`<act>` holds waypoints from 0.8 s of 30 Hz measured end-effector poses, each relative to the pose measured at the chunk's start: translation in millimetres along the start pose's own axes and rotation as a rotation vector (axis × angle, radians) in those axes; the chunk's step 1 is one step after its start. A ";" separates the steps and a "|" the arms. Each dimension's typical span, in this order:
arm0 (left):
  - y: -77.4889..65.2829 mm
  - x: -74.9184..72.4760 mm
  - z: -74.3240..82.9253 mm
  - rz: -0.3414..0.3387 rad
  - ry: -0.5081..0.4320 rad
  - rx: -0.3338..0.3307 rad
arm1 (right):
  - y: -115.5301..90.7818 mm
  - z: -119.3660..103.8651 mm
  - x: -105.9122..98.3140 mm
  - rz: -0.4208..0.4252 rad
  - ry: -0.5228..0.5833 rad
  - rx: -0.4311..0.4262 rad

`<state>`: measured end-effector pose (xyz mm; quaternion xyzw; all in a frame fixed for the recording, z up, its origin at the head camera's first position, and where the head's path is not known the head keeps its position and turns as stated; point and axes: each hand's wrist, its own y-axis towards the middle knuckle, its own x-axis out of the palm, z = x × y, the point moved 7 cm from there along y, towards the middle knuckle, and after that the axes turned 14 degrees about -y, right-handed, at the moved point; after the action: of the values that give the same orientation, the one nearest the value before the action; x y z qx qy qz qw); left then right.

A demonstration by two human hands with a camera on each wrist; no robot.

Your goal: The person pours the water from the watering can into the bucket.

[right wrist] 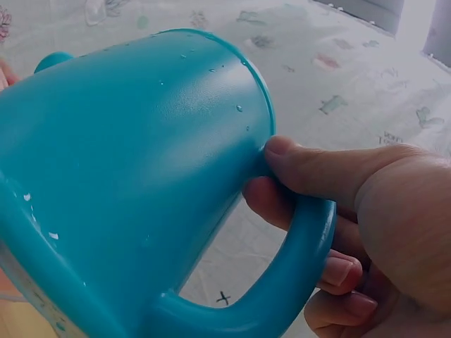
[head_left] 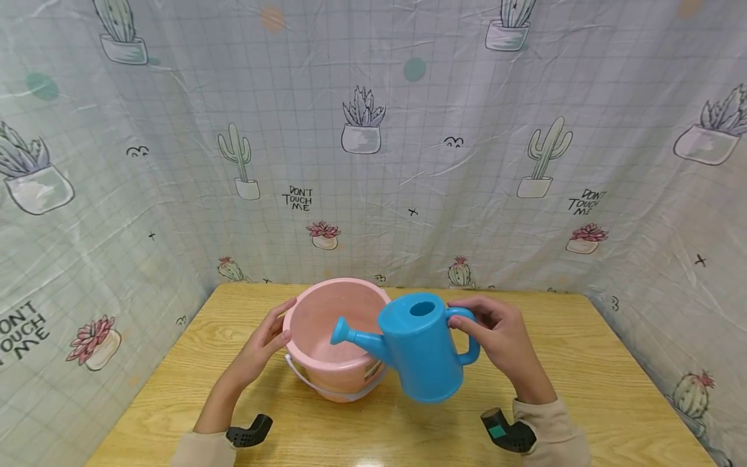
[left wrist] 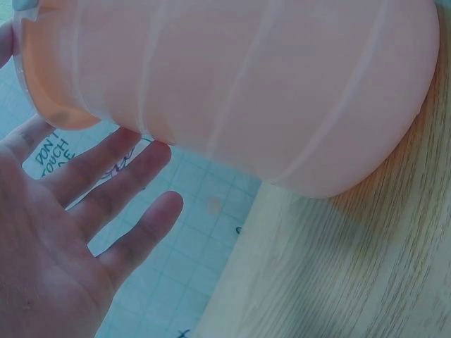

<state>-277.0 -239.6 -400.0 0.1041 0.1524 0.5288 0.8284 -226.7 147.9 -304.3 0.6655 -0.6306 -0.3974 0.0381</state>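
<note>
A blue watering can (head_left: 423, 357) hangs above the table, its spout (head_left: 363, 340) reaching left over the mouth of a pink bucket (head_left: 335, 363). My right hand (head_left: 496, 331) holds the can by its handle (right wrist: 296, 267); the thumb lies on top and the fingers curl through the loop. Water drops dot the can in the right wrist view. On the bucket's left side, my left hand (head_left: 262, 344) touches the rim with thumb and forefinger spread. The left wrist view shows its other fingers (left wrist: 120, 176) fairly straight, some against the bucket's outer wall.
The bucket's white bail handle (head_left: 332, 391) hangs down in front. Both stand at a wooden table (head_left: 583, 370), backed and flanked by a hanging sheet (head_left: 443, 168) printed with cacti. A black wrist device (head_left: 251, 433) sticks out by each sleeve.
</note>
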 end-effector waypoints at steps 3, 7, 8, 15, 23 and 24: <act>1.1 0.9 0.0 0.001 0.003 -0.001 | -2.2 1.9 -1.9 0.014 -0.012 -0.004; 1.2 0.8 -1.0 -0.001 0.011 -0.012 | -5.1 4.4 -3.3 0.025 -0.021 -0.008; 1.0 0.1 -1.2 0.001 0.011 -0.013 | -5.5 4.5 -3.3 0.027 -0.023 -0.009; 3.4 -0.5 -2.2 0.003 0.013 -0.009 | -9.0 3.6 -12.3 0.103 -0.071 -0.010; 1.3 2.3 -4.6 0.007 0.008 -0.018 | -12.0 7.1 -20.9 0.155 -0.112 0.037; 0.3 2.2 -5.7 0.015 0.008 -0.025 | -12.6 8.3 -21.8 0.156 -0.115 0.048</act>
<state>-278.4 -237.4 -405.6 0.0926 0.1485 0.5372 0.8251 -218.9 173.2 -306.4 0.5912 -0.6910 -0.4156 0.0165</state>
